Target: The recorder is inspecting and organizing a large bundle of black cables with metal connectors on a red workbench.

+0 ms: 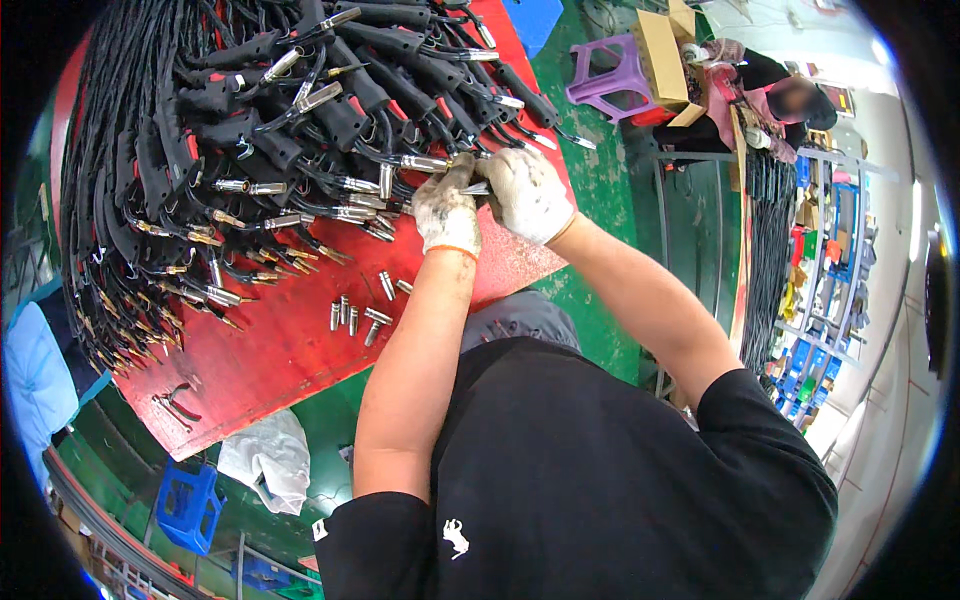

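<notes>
The left hand has its fingers bent and closed at the near edge of the heaped black torches; the right hand curls in just beside it. A silver piece shows between them; we can't tell which of the two grips it. Left to right over the red surface, we get pliers near the corner, the torches with some brass ends bare and others under silver sleeves, then loose sleeves lying left of the left forearm. We judge the step as fitting a sleeve onto one torch end; the gloves hide the join, so we can't say how far on it is. Next move likely calls for the left hand steadying the end, the right lining up and twisting, clear of neighbouring cables.
</notes>
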{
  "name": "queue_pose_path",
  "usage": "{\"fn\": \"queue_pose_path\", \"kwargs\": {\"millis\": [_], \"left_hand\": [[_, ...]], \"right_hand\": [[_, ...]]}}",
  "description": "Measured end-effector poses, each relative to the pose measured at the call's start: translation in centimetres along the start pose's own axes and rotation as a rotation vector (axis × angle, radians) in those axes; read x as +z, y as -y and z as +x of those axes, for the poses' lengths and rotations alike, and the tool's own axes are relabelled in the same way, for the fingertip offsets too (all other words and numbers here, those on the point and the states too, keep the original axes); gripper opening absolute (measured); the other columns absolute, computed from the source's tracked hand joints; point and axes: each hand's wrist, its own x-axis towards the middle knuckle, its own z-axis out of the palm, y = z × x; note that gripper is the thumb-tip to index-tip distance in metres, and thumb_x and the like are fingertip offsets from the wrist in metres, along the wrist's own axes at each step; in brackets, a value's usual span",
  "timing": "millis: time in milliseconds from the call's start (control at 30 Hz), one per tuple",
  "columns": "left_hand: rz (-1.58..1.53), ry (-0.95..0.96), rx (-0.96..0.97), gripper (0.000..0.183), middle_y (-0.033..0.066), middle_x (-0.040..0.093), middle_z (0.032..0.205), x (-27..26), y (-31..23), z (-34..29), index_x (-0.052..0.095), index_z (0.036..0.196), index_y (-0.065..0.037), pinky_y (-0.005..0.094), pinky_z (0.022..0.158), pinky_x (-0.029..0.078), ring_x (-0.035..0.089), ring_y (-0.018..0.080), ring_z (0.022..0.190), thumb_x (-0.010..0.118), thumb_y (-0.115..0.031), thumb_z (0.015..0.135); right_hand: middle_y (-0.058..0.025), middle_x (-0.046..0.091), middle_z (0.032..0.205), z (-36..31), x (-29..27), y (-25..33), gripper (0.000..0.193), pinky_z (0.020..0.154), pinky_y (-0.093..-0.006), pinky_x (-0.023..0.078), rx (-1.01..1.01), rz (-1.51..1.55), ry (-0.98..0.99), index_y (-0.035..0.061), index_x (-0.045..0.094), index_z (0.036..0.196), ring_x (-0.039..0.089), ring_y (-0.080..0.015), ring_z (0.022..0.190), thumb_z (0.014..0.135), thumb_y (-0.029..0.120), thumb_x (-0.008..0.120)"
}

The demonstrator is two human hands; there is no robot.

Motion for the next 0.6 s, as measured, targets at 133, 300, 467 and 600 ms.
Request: {"fn": "queue_pose_path", "kwargs": {"millis": [133, 300, 467, 600], "left_hand": [[-0.087, -0.023, 0.04, 0.022, 0.0074, 0.069, 0.089, 0.3, 0.7, 0.1, 0.07, 0.096, -0.001, 0.03, 0.069, 0.051, 0.064, 0.016, 0.077, 0.071, -0.022, 0.093], [0.11, 0.102, -0.011, 0.025, 0.0055, 0.068, 0.086, -1.0, 0.3, 0.5, 0.068, 0.096, 0.0, 0.0288, 0.064, 0.05, 0.062, 0.014, 0.072, 0.069, -0.025, 0.096], [0.309, 0.086, 0.108, 0.032, 0.0066, 0.066, 0.076, -1.9, 2.1, 1.3, 0.068, 0.092, 0.001, 0.0306, 0.061, 0.049, 0.061, 0.0144, 0.068, 0.066, -0.031, 0.098], [0.534, 0.054, 0.263, 0.04, 0.0084, 0.065, 0.069, -3.0, 2.6, 2.2, 0.066, 0.081, -0.001, 0.0326, 0.059, 0.046, 0.058, 0.0164, 0.062, 0.062, -0.036, 0.099]], "right_hand": [[-0.0149, 0.062, 0.094, 0.2, 0.1, -1.1, 0.037, 0.076, -0.0434, 0.052, -0.124, -0.01, -0.014, 0.0036, 0.064, 0.106, 0.064, -0.0344, 0.088, 0.07, 0.002, 0.068], [-0.0164, 0.065, 0.094, -0.8, 1.0, 0.0, 0.026, 0.076, -0.0438, 0.053, 0.132, 0.134, -0.005, 0.002, 0.064, 0.105, 0.067, -0.0331, 0.087, 0.079, 0.006, 0.068], [-0.008, 0.065, 0.087, -0.5, -1.7, 3.0, 0.025, 0.068, -0.0358, 0.052, 0.987, 0.947, -0.041, -0.0028, 0.065, 0.104, 0.063, -0.0189, 0.074, 0.099, 0.022, 0.061], [0.0001, 0.056, 0.072, 0.2, -2.0, 2.2, 0.037, 0.053, -0.0284, 0.045, 1.344, 1.331, 0.244, 0.0021, 0.066, 0.104, 0.05, -0.0121, 0.055, 0.104, 0.037, 0.056]]}}
